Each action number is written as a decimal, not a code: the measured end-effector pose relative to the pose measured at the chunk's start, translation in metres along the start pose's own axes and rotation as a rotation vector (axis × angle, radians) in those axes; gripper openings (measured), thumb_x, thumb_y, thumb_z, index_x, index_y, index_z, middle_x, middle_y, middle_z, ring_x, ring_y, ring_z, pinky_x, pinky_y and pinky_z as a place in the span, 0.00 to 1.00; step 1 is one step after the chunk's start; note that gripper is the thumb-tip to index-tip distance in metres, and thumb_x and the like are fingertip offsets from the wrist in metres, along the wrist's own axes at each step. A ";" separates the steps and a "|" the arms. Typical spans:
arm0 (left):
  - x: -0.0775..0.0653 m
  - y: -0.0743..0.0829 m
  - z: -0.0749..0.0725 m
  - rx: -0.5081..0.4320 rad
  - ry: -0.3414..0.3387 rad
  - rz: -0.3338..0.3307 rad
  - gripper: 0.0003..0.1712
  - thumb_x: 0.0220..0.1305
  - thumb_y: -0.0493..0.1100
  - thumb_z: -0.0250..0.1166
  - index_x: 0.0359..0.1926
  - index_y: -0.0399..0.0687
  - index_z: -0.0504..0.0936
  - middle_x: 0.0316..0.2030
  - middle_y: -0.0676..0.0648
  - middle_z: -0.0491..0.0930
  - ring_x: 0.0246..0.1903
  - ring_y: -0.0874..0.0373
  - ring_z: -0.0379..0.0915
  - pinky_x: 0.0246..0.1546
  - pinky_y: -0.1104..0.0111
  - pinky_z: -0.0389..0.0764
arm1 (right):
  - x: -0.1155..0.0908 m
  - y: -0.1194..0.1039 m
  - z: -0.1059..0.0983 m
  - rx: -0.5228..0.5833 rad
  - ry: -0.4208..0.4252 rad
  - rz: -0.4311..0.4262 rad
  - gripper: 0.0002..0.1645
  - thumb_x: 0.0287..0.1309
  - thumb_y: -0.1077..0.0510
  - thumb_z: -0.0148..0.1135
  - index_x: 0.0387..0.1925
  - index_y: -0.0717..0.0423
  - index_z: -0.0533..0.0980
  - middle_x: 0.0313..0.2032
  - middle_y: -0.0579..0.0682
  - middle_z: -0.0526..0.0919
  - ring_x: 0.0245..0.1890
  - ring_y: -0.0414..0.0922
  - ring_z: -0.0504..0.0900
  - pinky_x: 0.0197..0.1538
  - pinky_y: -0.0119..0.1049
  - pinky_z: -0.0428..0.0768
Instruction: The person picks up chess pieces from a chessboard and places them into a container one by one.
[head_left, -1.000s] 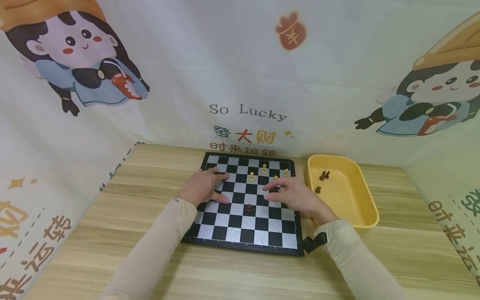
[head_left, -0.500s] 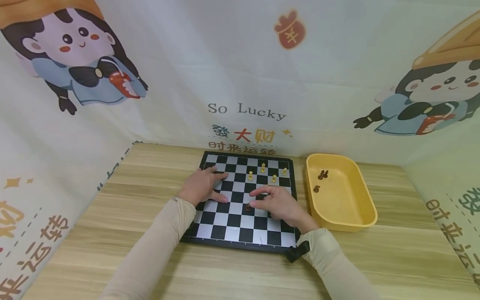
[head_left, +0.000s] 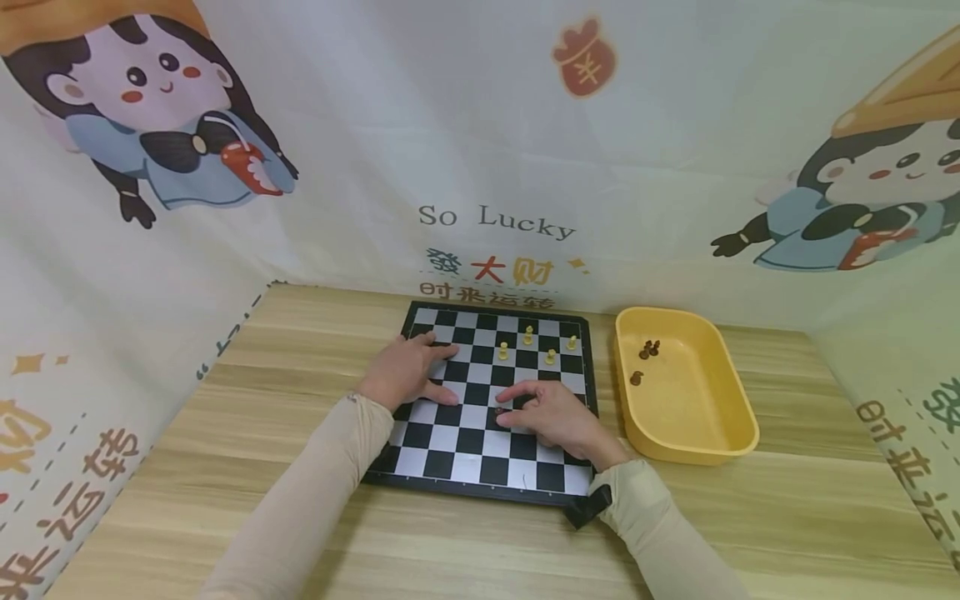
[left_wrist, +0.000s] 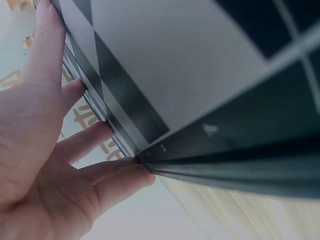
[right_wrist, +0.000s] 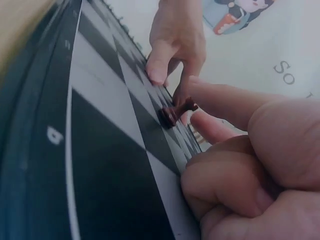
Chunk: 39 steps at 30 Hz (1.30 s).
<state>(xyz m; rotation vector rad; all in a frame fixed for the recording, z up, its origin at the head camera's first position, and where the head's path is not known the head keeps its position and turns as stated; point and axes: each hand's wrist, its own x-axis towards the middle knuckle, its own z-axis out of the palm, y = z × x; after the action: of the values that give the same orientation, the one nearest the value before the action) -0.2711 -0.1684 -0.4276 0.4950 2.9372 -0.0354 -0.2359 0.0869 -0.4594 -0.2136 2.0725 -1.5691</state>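
Note:
The chessboard (head_left: 468,442) carries a dark red chess piece (right_wrist: 172,116), upright near its middle. My right hand (head_left: 555,412) reaches over the board, with thumb and index finger parted on either side of that piece's top. In the head view the fingers mostly hide the piece, and whether they touch it is unclear. Spread over the board's left side, my left hand (head_left: 401,372) rests on it; the left wrist view shows several fingertips (left_wrist: 132,175) against the board's edge.
Several pale yellow chess pieces (head_left: 503,351) stand on the far right part of the board. Right of it, a yellow bin (head_left: 693,457) holds several dark chess pieces (head_left: 636,378). A printed cloth (head_left: 480,142) hangs behind the wooden table (head_left: 420,550).
My right hand has come left and down from the board's right side to the dark red piece. My left hand has stayed in place.

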 end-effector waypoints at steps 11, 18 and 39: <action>-0.003 0.002 -0.001 0.008 0.006 0.013 0.55 0.48 0.75 0.68 0.75 0.59 0.68 0.75 0.35 0.64 0.77 0.43 0.59 0.77 0.45 0.62 | 0.001 0.001 0.005 -0.088 0.029 -0.003 0.15 0.54 0.56 0.76 0.44 0.50 0.86 0.11 0.39 0.68 0.08 0.36 0.57 0.13 0.27 0.57; -0.002 0.000 -0.001 -0.004 -0.002 0.010 0.55 0.48 0.74 0.69 0.75 0.58 0.68 0.76 0.35 0.63 0.77 0.43 0.58 0.77 0.44 0.62 | 0.000 0.000 0.007 -0.105 0.044 -0.014 0.13 0.55 0.56 0.75 0.43 0.51 0.87 0.11 0.39 0.68 0.08 0.35 0.57 0.13 0.27 0.57; -0.001 0.001 -0.002 -0.020 0.008 0.001 0.55 0.48 0.74 0.69 0.75 0.59 0.69 0.75 0.36 0.63 0.77 0.43 0.58 0.78 0.44 0.61 | 0.001 -0.001 0.006 -0.104 0.058 -0.033 0.10 0.59 0.55 0.73 0.42 0.51 0.88 0.14 0.40 0.71 0.08 0.35 0.58 0.13 0.26 0.58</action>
<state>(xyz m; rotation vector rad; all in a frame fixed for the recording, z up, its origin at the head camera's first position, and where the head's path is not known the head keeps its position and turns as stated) -0.2707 -0.1680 -0.4253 0.4951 2.9421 -0.0036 -0.2342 0.0814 -0.4595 -0.2436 2.2086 -1.5049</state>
